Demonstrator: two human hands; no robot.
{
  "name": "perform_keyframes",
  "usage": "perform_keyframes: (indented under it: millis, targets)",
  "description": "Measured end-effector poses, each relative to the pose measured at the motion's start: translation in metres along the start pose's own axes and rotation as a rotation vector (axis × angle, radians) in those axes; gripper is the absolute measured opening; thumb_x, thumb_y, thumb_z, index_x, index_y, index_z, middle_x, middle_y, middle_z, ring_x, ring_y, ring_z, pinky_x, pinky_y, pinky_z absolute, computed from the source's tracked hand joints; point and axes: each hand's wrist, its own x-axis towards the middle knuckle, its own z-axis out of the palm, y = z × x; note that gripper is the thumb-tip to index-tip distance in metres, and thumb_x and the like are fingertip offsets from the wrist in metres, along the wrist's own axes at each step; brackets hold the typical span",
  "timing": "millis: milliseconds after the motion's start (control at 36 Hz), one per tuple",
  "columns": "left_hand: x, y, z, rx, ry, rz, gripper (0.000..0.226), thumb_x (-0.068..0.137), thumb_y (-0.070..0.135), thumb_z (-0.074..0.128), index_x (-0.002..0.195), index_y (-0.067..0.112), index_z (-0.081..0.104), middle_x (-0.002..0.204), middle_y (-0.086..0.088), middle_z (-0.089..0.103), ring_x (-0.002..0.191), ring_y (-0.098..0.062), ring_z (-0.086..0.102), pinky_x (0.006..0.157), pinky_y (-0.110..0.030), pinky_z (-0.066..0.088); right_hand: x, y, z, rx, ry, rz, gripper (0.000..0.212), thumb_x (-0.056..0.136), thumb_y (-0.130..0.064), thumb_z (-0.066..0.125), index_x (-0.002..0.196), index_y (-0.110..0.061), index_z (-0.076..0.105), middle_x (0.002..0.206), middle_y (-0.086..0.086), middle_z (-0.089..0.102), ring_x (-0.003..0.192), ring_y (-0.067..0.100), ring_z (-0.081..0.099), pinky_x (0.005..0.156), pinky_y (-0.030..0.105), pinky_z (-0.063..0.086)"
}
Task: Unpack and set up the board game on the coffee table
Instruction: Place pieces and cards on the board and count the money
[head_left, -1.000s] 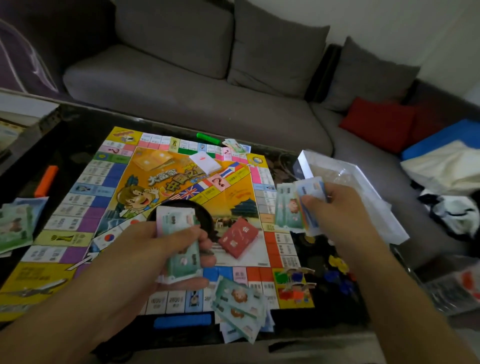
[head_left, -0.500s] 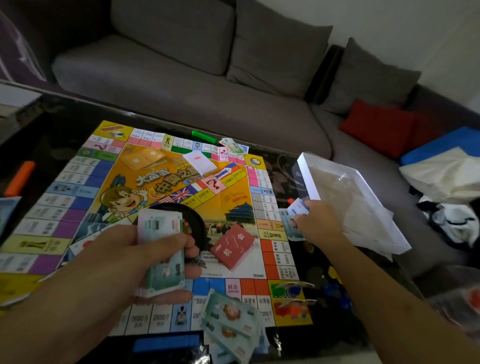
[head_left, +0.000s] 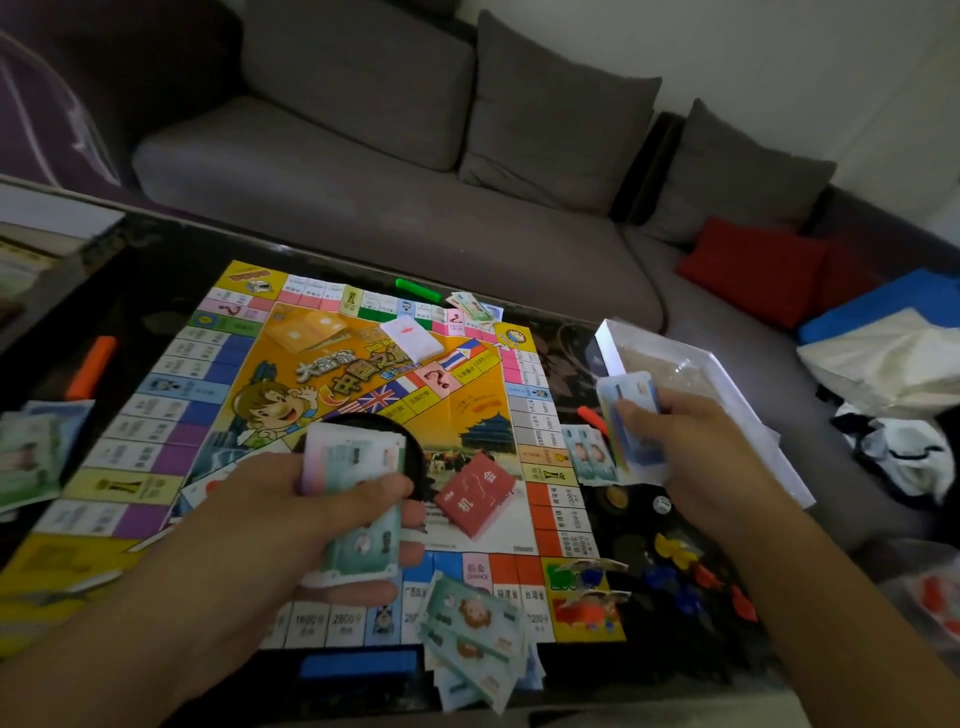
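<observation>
**Both hands gripping play money over the laid-out board**

Grip, left: the left hand (head_left: 291, 514) is closed round a thick stack of play money (head_left: 358, 499), thumb across the face and fingers curled beneath. The stack's long axis runs near to far, and it is held over the near middle of the game board (head_left: 363, 415).

Grip, right: the right hand (head_left: 691, 447) pinches a thinner sheaf of banknotes (head_left: 626, 410), thumb on top. The sheaf stands nearly on edge, long axis roughly upright, above the right edge of the board.

The board lies flat and unfolded on the dark glass surface (head_left: 566, 348), one corner towards the sofa (head_left: 415, 197), and takes up most of the middle of the surface.

Counts, as far as can be told:
- Card decks on the board: three. A red deck (head_left: 480, 493) lies tilted towards the near right, a white deck (head_left: 410, 338) towards the far edge, and an orange deck (head_left: 306, 330) beside it.
- Loose money piles: one fanned at the near edge (head_left: 478, 634), one at the left edge (head_left: 31, 457), one small at the far edge (head_left: 475, 306), and two notes (head_left: 589, 452) just beside the board's right edge.
- Plastic bars: blue (head_left: 358, 665) at the near edge, orange (head_left: 93, 364) at the left, green (head_left: 418, 288) at the far edge.
- One white die (head_left: 661, 504) near the right edge.
- Small coloured tokens (head_left: 680, 566) scattered at the near right corner; number cannot be told.

An open white box (head_left: 675, 358) sits at the right edge.
</observation>
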Motion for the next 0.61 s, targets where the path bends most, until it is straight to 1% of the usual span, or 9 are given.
perform_keyframes:
  millis: [83,139,222,306,361,417,472,528,611]
  targets:
    - [-0.004,0.001,0.003,-0.018,-0.034,0.021,0.026,0.088,0.017,0.075,0.113,0.012,0.075,0.099,-0.013,0.081,0.089,-0.031,0.080,0.067,-0.047,0.066,-0.043,-0.012,0.028,0.164,-0.268,0.006,0.023,0.102,-0.018,0.060,0.120,-0.008,0.071,0.110,0.017,0.078,0.102,0.038,0.076,0.091,0.055,0.058]
    - [-0.006,0.000,0.005,-0.047,-0.045,0.027,0.026,0.089,0.020,0.075,0.113,0.011,0.075,0.101,-0.013,0.081,0.091,-0.031,0.080,0.069,-0.048,0.067,-0.065,-0.008,0.056,0.135,-0.333,-0.025,0.022,0.103,-0.022,0.061,0.117,-0.015,0.076,0.111,0.016,0.078,0.104,0.039,0.075,0.097,0.060,0.056]
    - [-0.009,0.003,0.002,-0.080,-0.083,0.027,0.021,0.096,0.020,0.069,0.113,0.011,0.077,0.107,-0.014,0.080,0.098,-0.032,0.079,0.079,-0.051,0.065,-0.084,0.002,0.099,0.028,-0.339,-0.136,0.020,0.106,-0.027,0.060,0.115,-0.026,0.078,0.113,0.008,0.078,0.106,0.035,0.074,0.100,0.064,0.054]
    - [-0.011,0.006,-0.007,-0.083,-0.082,0.038,0.020,0.100,0.006,0.062,0.116,0.007,0.075,0.109,-0.018,0.079,0.099,-0.037,0.078,0.084,-0.057,0.063,-0.092,0.004,0.125,0.037,-0.349,-0.155,0.022,0.108,-0.030,0.058,0.120,-0.029,0.076,0.113,0.001,0.078,0.105,0.029,0.074,0.097,0.061,0.056]
    - [-0.013,0.007,-0.014,-0.053,-0.062,0.068,0.020,0.099,0.003,0.063,0.115,0.007,0.074,0.108,-0.018,0.079,0.098,-0.037,0.078,0.087,-0.060,0.061,-0.093,0.007,0.133,0.035,-0.335,-0.175,0.023,0.104,-0.043,0.061,0.117,-0.029,0.075,0.111,0.009,0.075,0.103,0.037,0.072,0.092,0.064,0.056]
    - [-0.014,0.006,-0.019,-0.030,-0.038,0.097,0.020,0.097,0.002,0.066,0.114,0.007,0.075,0.106,-0.017,0.079,0.096,-0.037,0.078,0.084,-0.060,0.062,-0.093,0.011,0.138,0.028,-0.334,-0.185,0.042,0.093,-0.057,0.061,0.118,-0.025,0.071,0.116,0.022,0.068,0.106,0.047,0.067,0.092,0.067,0.055]
    - [-0.015,0.005,-0.021,-0.017,-0.004,0.120,0.018,0.094,0.003,0.070,0.110,0.008,0.077,0.103,-0.016,0.080,0.092,-0.036,0.079,0.077,-0.060,0.063,-0.095,0.015,0.142,0.034,-0.337,-0.176,0.052,0.087,-0.062,0.060,0.118,-0.021,0.069,0.120,0.026,0.063,0.107,0.050,0.064,0.092,0.067,0.054]
    - [-0.014,0.003,-0.021,-0.012,0.020,0.140,0.015,0.092,0.004,0.073,0.104,0.011,0.080,0.100,-0.014,0.081,0.089,-0.034,0.080,0.072,-0.058,0.065,-0.093,0.019,0.144,0.056,-0.346,-0.171,0.047,0.092,-0.060,0.062,0.119,-0.021,0.069,0.121,0.025,0.062,0.108,0.049,0.064,0.093,0.066,0.054]
    - [-0.011,0.001,-0.021,-0.030,0.019,0.159,0.014,0.090,0.007,0.075,0.097,0.016,0.083,0.100,-0.012,0.081,0.089,-0.032,0.080,0.066,-0.050,0.066,-0.088,0.024,0.144,0.076,-0.351,-0.165,0.022,0.104,-0.041,0.063,0.120,-0.030,0.074,0.120,0.014,0.071,0.109,0.037,0.070,0.096,0.062,0.056]
